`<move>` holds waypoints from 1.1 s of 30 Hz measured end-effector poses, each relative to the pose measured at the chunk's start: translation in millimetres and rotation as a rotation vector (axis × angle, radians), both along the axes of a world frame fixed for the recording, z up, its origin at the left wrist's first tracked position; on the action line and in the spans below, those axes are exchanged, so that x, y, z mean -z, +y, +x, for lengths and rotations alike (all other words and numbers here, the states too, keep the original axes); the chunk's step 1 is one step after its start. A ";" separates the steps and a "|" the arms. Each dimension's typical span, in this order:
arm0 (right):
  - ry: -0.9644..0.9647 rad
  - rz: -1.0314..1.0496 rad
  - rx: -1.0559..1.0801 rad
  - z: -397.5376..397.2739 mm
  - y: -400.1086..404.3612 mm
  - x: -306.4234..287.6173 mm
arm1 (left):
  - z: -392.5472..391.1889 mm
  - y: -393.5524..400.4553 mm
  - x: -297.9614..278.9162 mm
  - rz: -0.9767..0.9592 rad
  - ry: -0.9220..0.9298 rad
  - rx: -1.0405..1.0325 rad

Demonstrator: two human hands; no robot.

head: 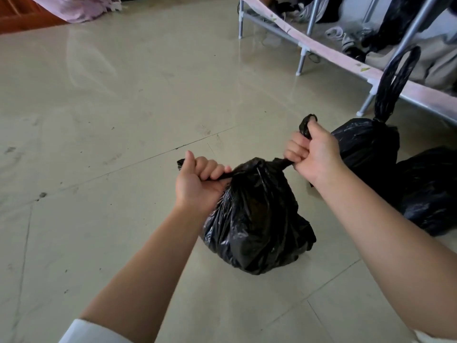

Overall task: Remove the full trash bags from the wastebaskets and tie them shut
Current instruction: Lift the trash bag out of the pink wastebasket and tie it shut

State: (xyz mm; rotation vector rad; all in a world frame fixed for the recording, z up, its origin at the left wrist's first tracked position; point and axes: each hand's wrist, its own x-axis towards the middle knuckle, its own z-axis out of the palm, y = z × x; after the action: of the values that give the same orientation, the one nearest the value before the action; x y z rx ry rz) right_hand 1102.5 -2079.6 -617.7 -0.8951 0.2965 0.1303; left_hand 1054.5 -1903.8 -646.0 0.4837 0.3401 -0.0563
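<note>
Head view: black trash bag (257, 219) at centre, sitting on the pale tiled floor (111, 120). At its 10 o'clock, left hand (197, 181) with fingers curled tight round one twisted ear of the bag's mouth. At its 1 o'clock, right hand (314, 154) fisted round the other ear, black plastic poking out above the thumb. Ears stretched apart, meeting at the bag's top. At 3 o'clock, just beside, a tied black bag (368, 149) with an upright loop. Behind that, at 2 o'clock, a metal rack (304, 58) holding clothes.
</note>
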 end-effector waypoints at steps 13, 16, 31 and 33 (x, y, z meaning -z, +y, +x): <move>-0.490 -1.579 -0.292 -35.9 -50.5 46.8 | -17.1 67.3 43.3 1.410 0.156 0.135; -0.501 -1.584 -0.275 -35.6 -50.1 48.4 | -24.2 67.6 43.3 1.636 0.172 0.169; -0.396 -2.001 -0.862 -47.5 -23.0 57.9 | -36.0 70.6 65.7 2.504 -0.331 1.035; -0.437 -1.858 -0.744 -44.7 -21.4 56.4 | -32.5 69.2 69.2 2.390 -0.280 1.061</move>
State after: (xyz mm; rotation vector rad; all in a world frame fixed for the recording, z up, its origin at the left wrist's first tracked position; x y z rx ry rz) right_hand 1057.8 -2101.0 -674.1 -2.8062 -0.5011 0.3453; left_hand 1021.9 -1834.6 -715.2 2.9722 -0.3827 -0.6388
